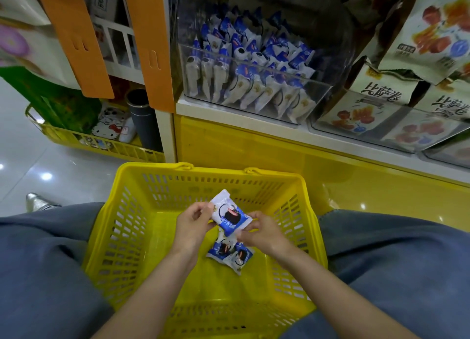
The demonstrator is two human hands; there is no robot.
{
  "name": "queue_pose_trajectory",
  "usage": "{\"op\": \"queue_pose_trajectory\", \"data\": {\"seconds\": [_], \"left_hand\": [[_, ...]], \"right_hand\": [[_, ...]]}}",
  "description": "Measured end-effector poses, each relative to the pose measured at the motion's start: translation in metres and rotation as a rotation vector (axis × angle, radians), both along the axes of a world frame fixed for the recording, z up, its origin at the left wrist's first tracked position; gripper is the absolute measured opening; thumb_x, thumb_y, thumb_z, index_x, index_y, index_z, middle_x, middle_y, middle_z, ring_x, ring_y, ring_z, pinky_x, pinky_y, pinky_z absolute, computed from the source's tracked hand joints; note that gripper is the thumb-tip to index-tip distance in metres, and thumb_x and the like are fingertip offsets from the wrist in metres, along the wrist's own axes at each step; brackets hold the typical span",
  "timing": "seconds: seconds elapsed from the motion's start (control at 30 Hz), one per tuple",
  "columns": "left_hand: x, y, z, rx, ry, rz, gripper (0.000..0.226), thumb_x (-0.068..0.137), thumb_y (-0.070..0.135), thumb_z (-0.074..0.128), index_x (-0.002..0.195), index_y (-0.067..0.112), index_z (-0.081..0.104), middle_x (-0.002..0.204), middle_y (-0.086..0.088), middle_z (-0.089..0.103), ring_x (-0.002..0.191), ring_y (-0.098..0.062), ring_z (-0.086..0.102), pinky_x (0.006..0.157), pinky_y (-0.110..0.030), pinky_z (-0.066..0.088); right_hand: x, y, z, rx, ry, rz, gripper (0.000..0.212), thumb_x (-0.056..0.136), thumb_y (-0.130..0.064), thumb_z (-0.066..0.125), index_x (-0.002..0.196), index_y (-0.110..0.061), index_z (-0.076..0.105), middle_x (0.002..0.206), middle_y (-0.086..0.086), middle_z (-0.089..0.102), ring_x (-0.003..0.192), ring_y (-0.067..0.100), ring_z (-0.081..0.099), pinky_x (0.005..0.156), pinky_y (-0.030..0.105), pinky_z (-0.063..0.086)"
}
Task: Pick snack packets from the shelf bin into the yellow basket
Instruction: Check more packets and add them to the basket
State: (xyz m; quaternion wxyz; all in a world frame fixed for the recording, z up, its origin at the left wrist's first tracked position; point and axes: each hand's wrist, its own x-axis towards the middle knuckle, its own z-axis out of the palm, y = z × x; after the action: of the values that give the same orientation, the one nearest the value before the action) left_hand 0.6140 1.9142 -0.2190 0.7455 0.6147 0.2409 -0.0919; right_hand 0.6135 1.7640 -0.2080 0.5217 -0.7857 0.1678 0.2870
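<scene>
Left hand (193, 224) and right hand (262, 233): each grip pinches one cookie packet (230, 215) over the yellow basket (152, 166). Two packets (230, 256) lie inside. The shelf bin (254, 65) at 12 o'clock is well stocked, so the task appears to be at an early stage.

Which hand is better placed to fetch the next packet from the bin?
Probably the right hand: it sits more directly below the clear bin; the left hand can drop the held packet.

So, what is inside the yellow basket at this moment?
Two snack packets lie on the floor of the yellow basket. The left hand and right hand pinch a third packet above them, covering part of the floor; more may be hidden.
</scene>
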Motion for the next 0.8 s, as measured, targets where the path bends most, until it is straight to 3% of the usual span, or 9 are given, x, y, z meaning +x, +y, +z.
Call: {"op": "queue_pose_trajectory", "data": {"seconds": [0.1,0.17,0.27,0.33,0.47,0.6,0.67,0.73,0.8], "left_hand": [[-0.002,0.002,0.001,0.250,-0.135,-0.120,0.019,0.092,0.013,0.054,0.073,0.013,0.057,0.075,-0.002,0.061,0.073,-0.012,0.056,0.067,-0.018,0.044],[-0.002,0.001,0.003,0.322,-0.206,-0.189,0.018,0.091,0.012,0.055,0.074,0.012,0.058,0.072,-0.003,0.059,0.069,-0.012,0.053,0.061,-0.018,0.040],[-0.003,-0.004,0.003,0.316,-0.246,-0.257,0.017,0.091,0.011,0.055,0.074,0.014,0.058,0.069,0.000,0.058,0.064,-0.010,0.051,0.059,-0.022,0.039],[-0.003,-0.005,0.003,0.306,-0.257,-0.267,0.019,0.091,0.011,0.055,0.073,0.017,0.057,0.067,0.002,0.057,0.063,-0.009,0.050,0.059,-0.023,0.038],[-0.001,-0.004,0.005,0.288,-0.264,-0.277,0.021,0.092,0.013,0.054,0.072,0.020,0.057,0.064,0.006,0.055,0.059,-0.003,0.048,0.055,-0.017,0.037],[0.001,-0.004,0.006,0.196,-0.208,-0.293,0.020,0.091,0.010,0.054,0.074,0.018,0.059,0.070,0.001,0.061,0.069,-0.013,0.055,0.065,-0.030,0.043],[0.001,-0.006,0.010,0.154,-0.212,-0.259,0.015,0.090,0.010,0.057,0.077,0.017,0.058,0.074,0.001,0.062,0.073,-0.011,0.058,0.068,-0.026,0.045],[0.003,-0.008,0.011,0.191,-0.209,-0.177,0.008,0.087,0.012,0.061,0.084,0.015,0.054,0.084,-0.001,0.061,0.078,-0.010,0.058,0.071,-0.024,0.046],[0.005,-0.007,0.009,0.268,-0.144,-0.111,0.012,0.088,0.017,0.061,0.090,0.012,0.050,0.090,-0.004,0.058,0.082,-0.017,0.056,0.076,-0.034,0.047]], "right_hand": [[0.001,0.002,0.002,-0.173,-0.258,0.131,0.056,0.080,-0.022,0.071,0.128,-0.016,0.043,0.109,-0.011,0.049,0.103,0.009,0.051,0.078,0.019,0.042],[0.002,0.004,0.006,-0.097,-0.378,0.097,0.037,0.083,-0.024,0.068,0.117,-0.021,0.053,0.106,-0.014,0.055,0.098,0.005,0.054,0.077,0.013,0.042],[0.005,0.005,0.011,-0.048,-0.483,0.067,0.005,0.085,-0.017,0.065,0.088,-0.020,0.062,0.081,-0.013,0.063,0.078,0.002,0.060,0.069,0.013,0.046],[0.005,0.005,0.012,-0.057,-0.509,0.068,0.008,0.085,-0.017,0.065,0.080,-0.021,0.062,0.074,-0.012,0.063,0.071,-0.001,0.059,0.067,0.016,0.046],[0.005,0.007,0.015,-0.071,-0.543,0.099,0.011,0.083,-0.017,0.068,0.077,-0.025,0.063,0.072,-0.012,0.064,0.068,-0.006,0.058,0.060,0.009,0.043],[0.001,0.006,0.018,-0.216,-0.712,0.171,0.006,0.083,-0.021,0.067,0.078,-0.021,0.065,0.075,-0.008,0.062,0.070,0.004,0.057,0.060,0.018,0.047],[0.000,0.005,0.023,-0.316,-0.806,0.202,0.006,0.084,-0.025,0.066,0.080,-0.020,0.066,0.076,-0.007,0.061,0.070,0.006,0.057,0.060,0.025,0.049],[0.000,0.005,0.028,-0.394,-0.896,0.183,0.007,0.085,-0.025,0.065,0.081,-0.020,0.067,0.077,-0.008,0.060,0.069,0.006,0.056,0.057,0.025,0.048],[0.002,0.005,0.031,-0.410,-0.942,0.126,0.005,0.086,-0.022,0.065,0.083,-0.018,0.067,0.079,-0.009,0.057,0.072,0.006,0.057,0.058,0.018,0.046]]}}
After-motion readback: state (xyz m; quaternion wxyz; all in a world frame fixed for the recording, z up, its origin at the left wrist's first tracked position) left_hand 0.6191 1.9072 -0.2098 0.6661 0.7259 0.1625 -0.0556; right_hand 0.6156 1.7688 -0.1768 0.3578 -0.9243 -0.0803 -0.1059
